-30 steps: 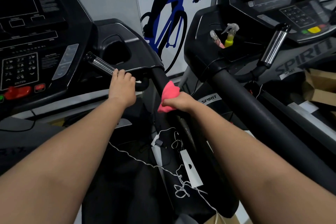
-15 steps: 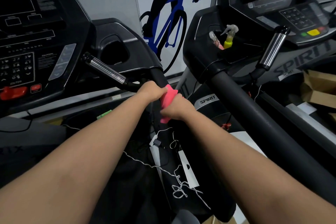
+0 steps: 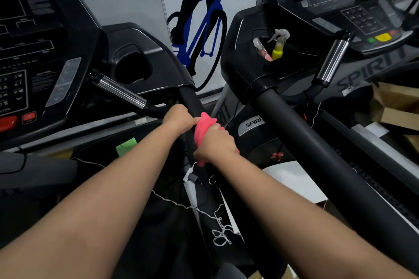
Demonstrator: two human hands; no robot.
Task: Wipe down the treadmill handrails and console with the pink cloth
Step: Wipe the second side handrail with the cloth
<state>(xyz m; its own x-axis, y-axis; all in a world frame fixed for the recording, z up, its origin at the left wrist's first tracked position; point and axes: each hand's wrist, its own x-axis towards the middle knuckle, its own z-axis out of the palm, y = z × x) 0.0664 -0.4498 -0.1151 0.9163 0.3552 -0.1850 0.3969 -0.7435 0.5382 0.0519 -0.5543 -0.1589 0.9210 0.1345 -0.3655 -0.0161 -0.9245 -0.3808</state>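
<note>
The pink cloth [image 3: 202, 129] is wrapped around the black right handrail [image 3: 190, 99] of the left treadmill. My right hand [image 3: 215, 145] grips the cloth and the rail through it. Just above it, my left hand [image 3: 179, 118] is closed on the same rail and touches the cloth's upper edge. The left treadmill's console [image 3: 29, 52] with its keypad and red buttons fills the upper left. A chrome pulse grip [image 3: 120, 90] sticks out between the console and my hands.
A second treadmill stands to the right with a thick black handrail [image 3: 317, 145] and its own console [image 3: 353, 13]. Two spray bottles [image 3: 277, 46] sit in its cup holder. Cardboard [image 3: 394, 106] lies at far right. White string and tags [image 3: 217, 222] hang below my hands.
My left hand left the chrome pulse grip and moved right onto the handrail beside the cloth. My right hand with the cloth slid slightly down the rail.
</note>
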